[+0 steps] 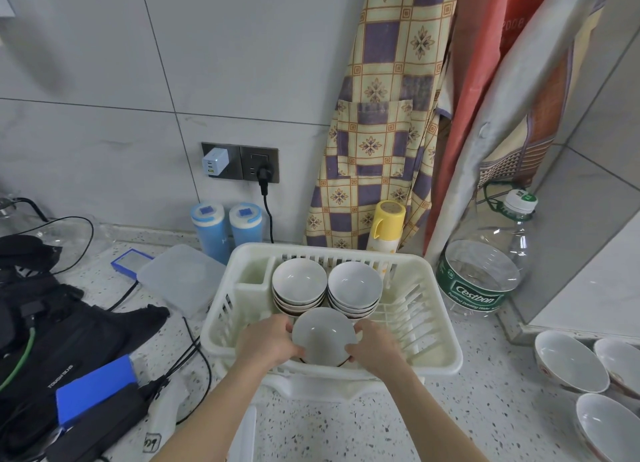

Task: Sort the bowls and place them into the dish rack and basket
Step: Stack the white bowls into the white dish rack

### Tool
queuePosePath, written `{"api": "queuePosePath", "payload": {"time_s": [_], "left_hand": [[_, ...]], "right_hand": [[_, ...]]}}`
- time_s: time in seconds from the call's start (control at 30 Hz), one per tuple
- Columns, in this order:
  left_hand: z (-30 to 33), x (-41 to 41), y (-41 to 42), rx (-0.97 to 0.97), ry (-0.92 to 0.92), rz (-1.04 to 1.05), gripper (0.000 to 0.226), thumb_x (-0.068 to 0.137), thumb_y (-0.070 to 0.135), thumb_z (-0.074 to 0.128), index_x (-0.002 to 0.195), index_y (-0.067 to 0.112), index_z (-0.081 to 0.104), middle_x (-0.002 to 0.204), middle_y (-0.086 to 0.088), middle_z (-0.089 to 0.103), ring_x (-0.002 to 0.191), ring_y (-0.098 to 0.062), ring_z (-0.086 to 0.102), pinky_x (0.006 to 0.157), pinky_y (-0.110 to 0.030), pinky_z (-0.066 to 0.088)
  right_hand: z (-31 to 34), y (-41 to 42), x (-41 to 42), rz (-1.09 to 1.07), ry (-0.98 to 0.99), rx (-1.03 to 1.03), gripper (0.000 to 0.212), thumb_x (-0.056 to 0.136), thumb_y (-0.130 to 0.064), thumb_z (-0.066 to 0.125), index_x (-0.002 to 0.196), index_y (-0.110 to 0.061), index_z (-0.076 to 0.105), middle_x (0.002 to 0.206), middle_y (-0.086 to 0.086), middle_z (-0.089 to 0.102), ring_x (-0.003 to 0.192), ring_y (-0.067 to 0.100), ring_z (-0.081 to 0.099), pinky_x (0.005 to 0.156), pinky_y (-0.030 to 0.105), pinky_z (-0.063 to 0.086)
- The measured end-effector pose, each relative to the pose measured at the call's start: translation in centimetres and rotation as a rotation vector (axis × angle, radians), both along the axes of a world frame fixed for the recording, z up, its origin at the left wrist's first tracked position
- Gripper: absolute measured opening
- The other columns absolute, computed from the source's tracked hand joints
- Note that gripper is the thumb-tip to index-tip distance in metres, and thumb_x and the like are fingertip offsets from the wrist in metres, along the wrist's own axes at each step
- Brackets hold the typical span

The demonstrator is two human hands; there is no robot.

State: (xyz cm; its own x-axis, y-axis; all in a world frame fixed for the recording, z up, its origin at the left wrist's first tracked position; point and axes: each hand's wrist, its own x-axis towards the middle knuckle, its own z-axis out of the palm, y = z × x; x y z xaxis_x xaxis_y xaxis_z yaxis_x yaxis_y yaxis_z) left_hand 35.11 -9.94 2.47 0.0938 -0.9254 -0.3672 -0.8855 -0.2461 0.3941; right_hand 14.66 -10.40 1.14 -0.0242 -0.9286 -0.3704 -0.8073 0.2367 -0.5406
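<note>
I observed one white bowl point(323, 337) upright at the near edge of the cream dish rack point(436, 326), two nested bowl stacks point(299, 285) behind it, and three loose bowls point(571, 363) on the counter, right.

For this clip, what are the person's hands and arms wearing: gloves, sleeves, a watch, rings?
Nothing shows on either. The left hand and right hand are bare, without gloves, and no ring is visible on the fingers. Both forearms are uncovered down to the bottom edge of the picture, with no sleeve, watch, band or cable in view.
</note>
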Motion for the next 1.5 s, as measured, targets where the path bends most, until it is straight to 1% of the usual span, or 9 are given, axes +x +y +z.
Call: {"api": "queuePosePath", "payload": {"time_s": [0.27, 0.47, 0.6, 0.87, 1.0, 1.2, 1.3, 1.37, 1.5], "left_hand": [[-0.5, 0.1, 0.1, -0.085, -0.019, 0.003, 0.026, 0.074, 0.053, 0.064, 0.094, 0.039, 0.056, 0.081, 0.017, 0.065, 0.077, -0.012, 0.066, 0.069, -0.026, 0.049], [-0.9, 0.1, 0.2, -0.199, -0.011, 0.047, 0.037, 0.086, 0.045, 0.054, 0.122, 0.041, 0.060, 0.117, 0.019, 0.068, 0.099, -0.011, 0.066, 0.074, -0.026, 0.050], [-0.7, 0.1, 0.4, -0.178, -0.007, 0.050, 0.038, 0.083, 0.042, 0.058, 0.121, 0.046, 0.061, 0.111, 0.018, 0.070, 0.096, -0.010, 0.066, 0.068, -0.026, 0.045], [-0.9, 0.1, 0.2, -0.186, 0.002, 0.045, 0.036, 0.088, 0.043, 0.057, 0.123, 0.043, 0.060, 0.114, 0.017, 0.070, 0.099, -0.011, 0.066, 0.073, -0.026, 0.050], [-1.0, 0.1, 0.9, -0.319, 0.018, 0.143, 0.026, 0.091, 0.046, 0.050, 0.112, 0.039, 0.064, 0.104, 0.020, 0.071, 0.088, -0.007, 0.066, 0.063, -0.024, 0.045], [-0.3, 0.4, 2.8, -0.591, 0.384, 0.253, 0.020, 0.096, 0.029, 0.057, 0.103, 0.047, 0.062, 0.078, 0.015, 0.070, 0.065, -0.003, 0.061, 0.058, -0.026, 0.045], [0.9, -1.0, 4.0, -0.754, 0.701, 0.397, 0.019, 0.098, 0.013, 0.056, 0.105, 0.026, 0.067, 0.081, 0.003, 0.072, 0.064, -0.007, 0.060, 0.065, -0.028, 0.052], [1.6, -3.5, 5.7, -0.853, 0.823, 0.449, 0.018, 0.098, 0.005, 0.054, 0.103, 0.015, 0.067, 0.072, 0.001, 0.068, 0.052, -0.001, 0.054, 0.052, -0.016, 0.047], [1.1, -11.5, 9.7, -0.848, 1.005, 0.499, 0.029, 0.098, -0.001, 0.051, 0.082, 0.020, 0.064, 0.058, -0.001, 0.062, 0.040, -0.006, 0.041, 0.038, -0.016, 0.035]], "right_hand": [[0.0, 0.0, 0.3, -0.014, 0.018, 0.006, 0.033, 0.083, -0.026, 0.051, 0.111, -0.011, 0.059, 0.094, 0.006, 0.074, 0.087, 0.022, 0.066, 0.061, 0.027, 0.042], [0.3, 0.0, 0.5, -0.093, 0.004, 0.015, 0.035, 0.084, -0.022, 0.047, 0.112, -0.008, 0.061, 0.100, 0.009, 0.074, 0.099, 0.025, 0.066, 0.062, 0.028, 0.042], [0.8, 0.1, 0.4, -0.106, 0.030, 0.011, 0.037, 0.080, -0.019, 0.051, 0.114, -0.009, 0.063, 0.102, 0.010, 0.073, 0.101, 0.026, 0.066, 0.083, 0.034, 0.054], [0.8, 0.3, 0.7, -0.094, 0.077, -0.027, 0.032, 0.084, -0.016, 0.052, 0.113, -0.010, 0.064, 0.104, 0.008, 0.071, 0.098, 0.026, 0.067, 0.081, 0.037, 0.055], [1.1, 0.8, 0.9, -0.242, 0.027, -0.237, 0.025, 0.091, -0.022, 0.049, 0.108, -0.011, 0.063, 0.073, -0.001, 0.060, 0.073, 0.023, 0.064, 0.058, 0.029, 0.050], [1.8, 2.5, -0.5, -0.132, -0.556, -0.400, 0.023, 0.096, -0.015, 0.050, 0.108, -0.023, 0.068, 0.056, -0.007, 0.065, 0.042, 0.001, 0.049, 0.044, 0.014, 0.035], [2.6, 4.1, -2.5, -0.168, -0.771, -0.400, 0.028, 0.096, -0.013, 0.050, 0.097, -0.036, 0.067, 0.058, -0.007, 0.067, 0.048, 0.000, 0.051, 0.049, 0.015, 0.040], [2.8, 5.6, -5.0, -0.207, -0.863, -0.407, 0.026, 0.097, -0.012, 0.051, 0.098, -0.031, 0.069, 0.059, -0.002, 0.065, 0.052, 0.002, 0.055, 0.051, 0.014, 0.041], [2.3, 8.8, -11.9, -0.381, -0.957, -0.380, 0.023, 0.099, -0.012, 0.051, 0.101, -0.022, 0.071, 0.060, 0.005, 0.066, 0.047, 0.007, 0.047, 0.048, 0.019, 0.038]]}}
